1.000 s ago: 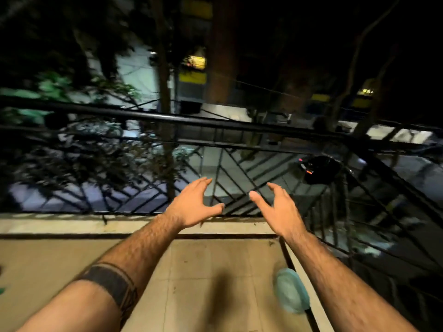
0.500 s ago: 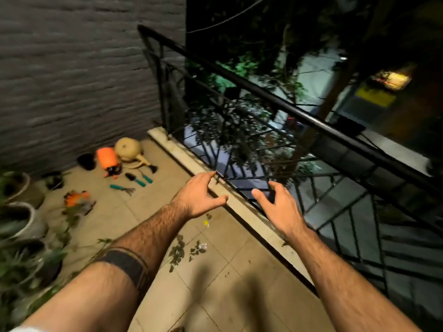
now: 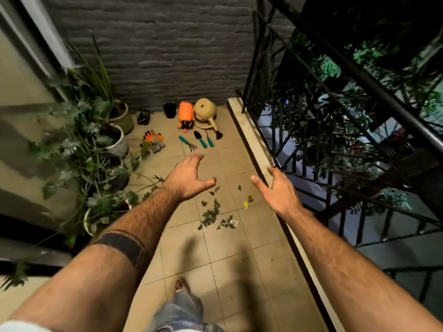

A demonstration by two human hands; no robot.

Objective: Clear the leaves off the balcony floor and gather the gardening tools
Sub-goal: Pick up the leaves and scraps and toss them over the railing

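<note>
Dark green leaves lie scattered on the beige tiled balcony floor, with a small yellow scrap among them. Farther off by the brick wall lie teal-handled hand tools: a small rake, a trowel and a third tool. Beside them are orange gloves, an orange sprayer and a tan watering can. My left hand and my right hand are stretched out above the leaves, fingers spread, holding nothing.
Potted plants crowd the left side along the wall. A black metal railing on a low curb bounds the right. Small black pots stand by the grey brick wall. My foot shows below.
The view has swung left and down, from the street beyond the railing to the balcony floor. Both hands stay held out and empty.
</note>
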